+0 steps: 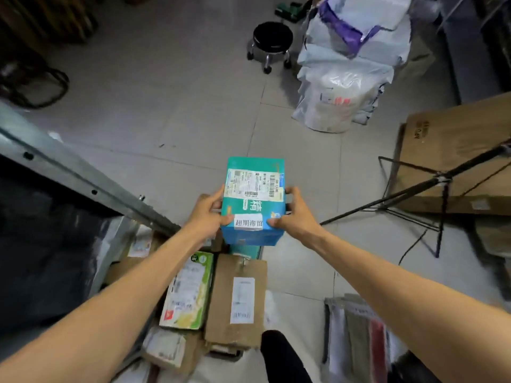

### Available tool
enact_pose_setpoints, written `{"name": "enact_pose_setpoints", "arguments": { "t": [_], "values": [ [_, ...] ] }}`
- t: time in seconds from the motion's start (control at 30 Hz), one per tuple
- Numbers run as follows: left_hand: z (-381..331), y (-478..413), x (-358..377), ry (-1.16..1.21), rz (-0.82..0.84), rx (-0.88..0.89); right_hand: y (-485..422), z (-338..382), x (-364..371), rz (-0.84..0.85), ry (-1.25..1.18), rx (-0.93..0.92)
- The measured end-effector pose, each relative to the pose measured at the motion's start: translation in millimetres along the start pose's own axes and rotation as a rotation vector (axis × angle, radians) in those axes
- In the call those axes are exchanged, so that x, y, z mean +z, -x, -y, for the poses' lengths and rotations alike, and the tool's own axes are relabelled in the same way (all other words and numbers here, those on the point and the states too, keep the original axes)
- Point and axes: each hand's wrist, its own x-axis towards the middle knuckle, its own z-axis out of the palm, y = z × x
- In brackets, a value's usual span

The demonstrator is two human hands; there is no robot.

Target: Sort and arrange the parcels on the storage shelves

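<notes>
I hold a teal box (253, 205) with a white shipping label on top in front of me, above the floor. My left hand (206, 214) grips its left side and my right hand (294, 214) grips its right side, thumbs on the top face. Below it on the floor lie other parcels: a brown cardboard box (237, 299) with a white label, a green and white carton (188, 291), and smaller labelled boxes (166, 346). The grey metal shelf frame (69, 170) runs diagonally at the left.
A black wheeled stool (272, 44) stands at the back. Large white plastic sacks (348, 64) are piled at the right rear. A big flat cardboard box (456, 156) leans at the right behind a black wire stand (431, 189). Bagged flat packets (359, 338) lie at the lower right.
</notes>
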Motion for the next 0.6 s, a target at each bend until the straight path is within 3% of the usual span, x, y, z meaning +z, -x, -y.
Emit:
{"name": "enact_pose_setpoints", "arguments": {
  "t": [0.3,0.43,0.6],
  "values": [
    [99,-124,10,-0.100,-0.063,-0.119,-120,-100,36,-0.018,0.088,0.135],
    [130,-154,17,-0.201,-0.082,-0.078,-140,-140,50,-0.054,0.064,0.193],
    [165,-162,22,-0.290,-0.079,-0.099,-149,-163,51,0.020,0.097,0.228]
  ]
}}
